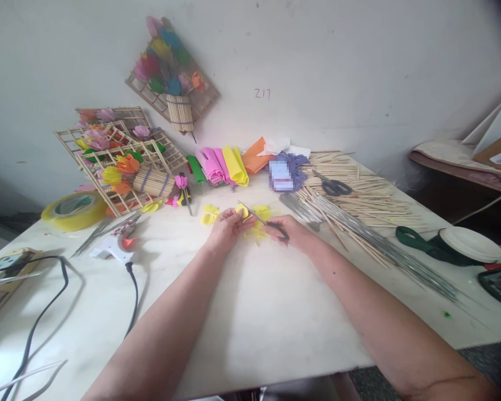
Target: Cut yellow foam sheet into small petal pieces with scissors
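My left hand pinches a small yellow foam piece near the middle of the white table. My right hand grips small scissors by their black handles, and the blades point left to the yellow piece. Yellow foam scraps lie under and between my hands. Another yellow cut piece sits just left of my left hand.
Rolled foam sheets in green, pink, yellow and orange lie behind. Wooden frames with foam flowers stand at left. A glue gun with cord, a tape roll, bamboo sticks, metal wires and larger scissors surround.
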`<state>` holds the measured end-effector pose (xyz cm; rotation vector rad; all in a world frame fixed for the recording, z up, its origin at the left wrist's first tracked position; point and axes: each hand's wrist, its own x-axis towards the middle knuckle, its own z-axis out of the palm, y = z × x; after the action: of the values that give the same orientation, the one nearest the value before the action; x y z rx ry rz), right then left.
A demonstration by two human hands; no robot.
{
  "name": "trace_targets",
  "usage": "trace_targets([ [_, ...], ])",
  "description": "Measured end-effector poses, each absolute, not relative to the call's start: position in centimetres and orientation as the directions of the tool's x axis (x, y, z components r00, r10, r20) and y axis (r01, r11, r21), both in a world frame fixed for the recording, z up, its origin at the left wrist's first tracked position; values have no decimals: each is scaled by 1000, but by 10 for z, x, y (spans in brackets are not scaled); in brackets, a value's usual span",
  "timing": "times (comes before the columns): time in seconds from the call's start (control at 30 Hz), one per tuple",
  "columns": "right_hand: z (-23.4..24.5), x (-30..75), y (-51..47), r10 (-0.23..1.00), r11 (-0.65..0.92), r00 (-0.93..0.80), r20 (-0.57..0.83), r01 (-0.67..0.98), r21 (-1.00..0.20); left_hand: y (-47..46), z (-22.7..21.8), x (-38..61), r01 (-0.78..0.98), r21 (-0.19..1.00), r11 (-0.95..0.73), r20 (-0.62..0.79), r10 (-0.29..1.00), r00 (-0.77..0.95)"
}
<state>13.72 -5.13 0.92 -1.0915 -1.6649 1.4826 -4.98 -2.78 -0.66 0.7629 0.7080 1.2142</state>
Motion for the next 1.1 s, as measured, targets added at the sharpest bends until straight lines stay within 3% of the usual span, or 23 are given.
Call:
trace_targets([
  [1.1,2,137,-47,897,4,-437,-62,147,-989,-31,-5,-49,-516,839,170,-48,969,242],
])
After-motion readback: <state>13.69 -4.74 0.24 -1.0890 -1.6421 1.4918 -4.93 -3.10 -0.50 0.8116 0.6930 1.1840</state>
